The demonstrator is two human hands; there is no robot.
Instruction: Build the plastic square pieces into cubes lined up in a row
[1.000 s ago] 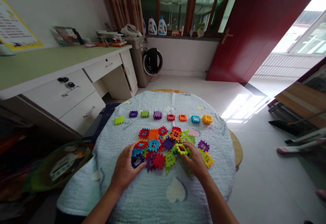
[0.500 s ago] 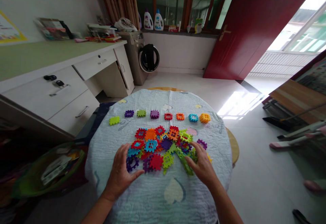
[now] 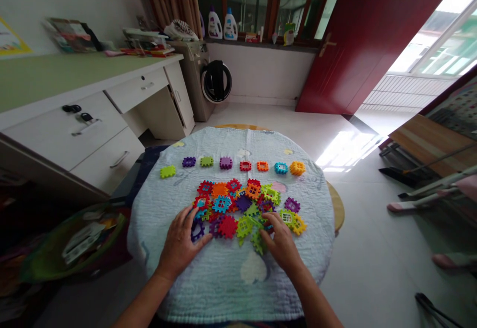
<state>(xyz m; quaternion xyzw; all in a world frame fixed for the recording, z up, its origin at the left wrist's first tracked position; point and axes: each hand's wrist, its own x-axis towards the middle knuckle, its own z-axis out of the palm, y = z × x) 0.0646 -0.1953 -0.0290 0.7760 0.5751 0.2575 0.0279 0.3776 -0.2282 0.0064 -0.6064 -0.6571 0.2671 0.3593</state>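
A pile of colourful plastic interlocking building tiles, among them a red tile (image 3: pixel 228 226) and an orange tile (image 3: pixel 219 189), lies on the table. At its left edge my left hand (image 3: pixel 182 241) rests with fingers apart, beside a dark purple frame tile (image 3: pixel 197 230) and holding nothing. My right hand (image 3: pixel 281 243) reaches over the right part of the pile, thumb and fingers spread. A green tile (image 3: pixel 258 243) lies by its thumb; its fingertips cover part of the pile. A green window tile (image 3: pixel 286 216) and a yellow tile (image 3: pixel 299 224) sit to its right.
Behind the pile runs a row of separate tiles, from a green tile (image 3: pixel 167 171) to stacked yellow tiles (image 3: pixel 297 168). A pale blue cloth (image 3: pixel 253 288) covers the round table. A desk (image 3: pixel 67 77) stands left, with a basket (image 3: pixel 37 263) below.
My right hand has moved left across the pile, and the long green shape beside it no longer shows. The window tile and yellow tile are now uncovered. My left hand has shifted slightly right.
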